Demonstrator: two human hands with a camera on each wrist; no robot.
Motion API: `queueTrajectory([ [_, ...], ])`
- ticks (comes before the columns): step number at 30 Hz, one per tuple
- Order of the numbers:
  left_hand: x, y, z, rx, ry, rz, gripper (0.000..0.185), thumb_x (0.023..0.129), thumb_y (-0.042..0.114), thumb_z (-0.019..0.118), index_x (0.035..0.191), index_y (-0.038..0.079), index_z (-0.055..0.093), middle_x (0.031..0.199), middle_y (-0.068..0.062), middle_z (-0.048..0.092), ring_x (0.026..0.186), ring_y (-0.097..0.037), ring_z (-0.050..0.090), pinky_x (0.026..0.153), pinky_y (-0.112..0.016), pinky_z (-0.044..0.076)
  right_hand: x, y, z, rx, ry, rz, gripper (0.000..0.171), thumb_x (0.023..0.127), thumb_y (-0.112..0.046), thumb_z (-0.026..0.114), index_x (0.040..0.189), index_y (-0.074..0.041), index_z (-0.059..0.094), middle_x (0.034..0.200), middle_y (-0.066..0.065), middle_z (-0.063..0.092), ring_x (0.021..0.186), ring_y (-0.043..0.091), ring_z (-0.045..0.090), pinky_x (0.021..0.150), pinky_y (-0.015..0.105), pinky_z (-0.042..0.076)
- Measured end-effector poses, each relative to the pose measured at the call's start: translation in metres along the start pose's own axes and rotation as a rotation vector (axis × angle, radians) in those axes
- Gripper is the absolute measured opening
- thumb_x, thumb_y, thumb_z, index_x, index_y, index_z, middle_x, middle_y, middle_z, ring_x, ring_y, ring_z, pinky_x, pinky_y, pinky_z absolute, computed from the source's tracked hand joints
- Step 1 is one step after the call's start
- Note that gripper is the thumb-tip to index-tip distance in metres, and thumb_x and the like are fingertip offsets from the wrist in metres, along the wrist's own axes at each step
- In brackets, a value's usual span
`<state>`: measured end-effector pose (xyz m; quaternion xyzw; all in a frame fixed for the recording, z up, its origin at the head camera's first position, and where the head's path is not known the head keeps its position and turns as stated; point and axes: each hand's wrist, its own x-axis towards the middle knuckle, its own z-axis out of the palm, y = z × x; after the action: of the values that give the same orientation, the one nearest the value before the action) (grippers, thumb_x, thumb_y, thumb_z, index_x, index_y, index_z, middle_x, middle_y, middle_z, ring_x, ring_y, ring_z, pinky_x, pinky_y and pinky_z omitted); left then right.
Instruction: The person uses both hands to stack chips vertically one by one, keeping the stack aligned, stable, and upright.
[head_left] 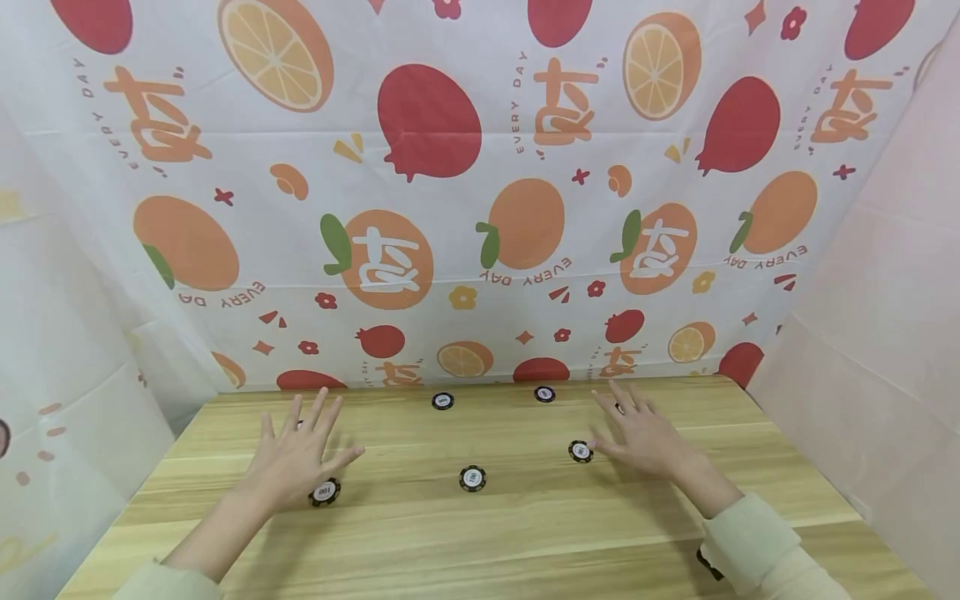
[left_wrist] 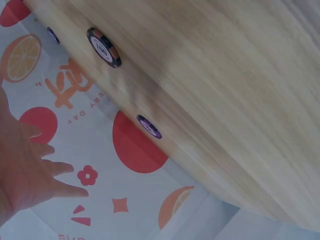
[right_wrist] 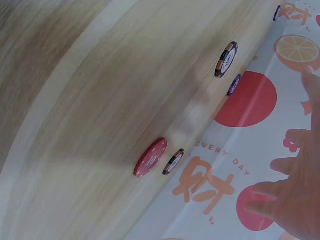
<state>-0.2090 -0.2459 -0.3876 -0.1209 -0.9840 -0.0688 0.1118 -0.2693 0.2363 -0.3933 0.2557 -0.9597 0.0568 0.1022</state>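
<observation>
My left hand (head_left: 296,458) is held over the left of the table with its fingers spread. Just below it lies a black poker chip marked 100 (head_left: 325,492), and another chip (left_wrist: 149,127), purple-edged in the left wrist view, is near the back edge. My right hand (head_left: 647,435) hovers at the right, fingers spread and holding nothing. By its thumb is a black-edged chip (head_left: 581,451). A red chip marked 10 (right_wrist: 151,157) and a black-and-orange chip (right_wrist: 173,162) show in the right wrist view; in the head view the hand hides the red one.
Further chips lie between the hands: one in the middle (head_left: 473,478) and two near the back edge, a left one (head_left: 443,402) and a right one (head_left: 545,394). A dark object (head_left: 708,565) is partly under the right sleeve. A fruit-print cloth (head_left: 465,317) hangs behind the wooden table (head_left: 420,550).
</observation>
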Motion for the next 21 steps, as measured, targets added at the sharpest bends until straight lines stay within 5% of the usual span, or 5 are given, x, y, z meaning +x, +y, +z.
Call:
queueTrajectory([
  [6, 0.002, 0.006, 0.002, -0.034, 0.005, 0.02, 0.082, 0.089, 0.057, 0.045, 0.141, -0.004, 0.025, 0.145, -0.027, 0.016, 0.128, -0.05, 0.011, 0.095, -0.068, 0.002, 0.002, 0.0, 0.003, 0.032, -0.027, -0.051, 0.066, 0.088, -0.043, 0.056, 0.138, -0.003, 0.038, 0.139, 0.023, 0.033, 0.122, 0.044, 0.034, 0.098, 0.054, 0.027],
  [10, 0.005, 0.009, 0.006, -0.008, 0.061, 0.07, 0.075, 0.089, 0.048, 0.052, 0.136, -0.007, 0.032, 0.14, -0.029, 0.025, 0.125, -0.049, 0.023, 0.097, -0.063, 0.017, 0.004, -0.003, 0.004, 0.096, -0.074, -0.069, 0.055, 0.088, -0.028, 0.061, 0.132, 0.0, 0.045, 0.134, 0.023, 0.041, 0.117, 0.04, 0.043, 0.093, 0.054, 0.034],
  [14, 0.009, 0.017, 0.011, 0.015, 0.128, 0.128, 0.068, 0.086, 0.039, 0.061, 0.13, -0.009, 0.041, 0.134, -0.03, 0.036, 0.117, -0.049, 0.036, 0.091, -0.061, 0.03, 0.005, -0.005, 0.006, 0.152, -0.122, -0.08, 0.053, 0.086, -0.022, 0.063, 0.13, 0.003, 0.047, 0.133, 0.024, 0.042, 0.116, 0.041, 0.044, 0.092, 0.054, 0.035],
  [21, 0.013, 0.032, 0.022, -0.029, 0.134, 0.165, 0.06, 0.083, 0.036, 0.066, 0.124, -0.006, 0.05, 0.128, -0.026, 0.045, 0.115, -0.043, 0.043, 0.091, -0.056, 0.034, 0.007, -0.006, 0.016, 0.162, -0.106, -0.138, 0.052, 0.082, -0.018, 0.067, 0.125, 0.006, 0.05, 0.127, 0.025, 0.047, 0.114, 0.039, 0.045, 0.093, 0.05, 0.037],
])
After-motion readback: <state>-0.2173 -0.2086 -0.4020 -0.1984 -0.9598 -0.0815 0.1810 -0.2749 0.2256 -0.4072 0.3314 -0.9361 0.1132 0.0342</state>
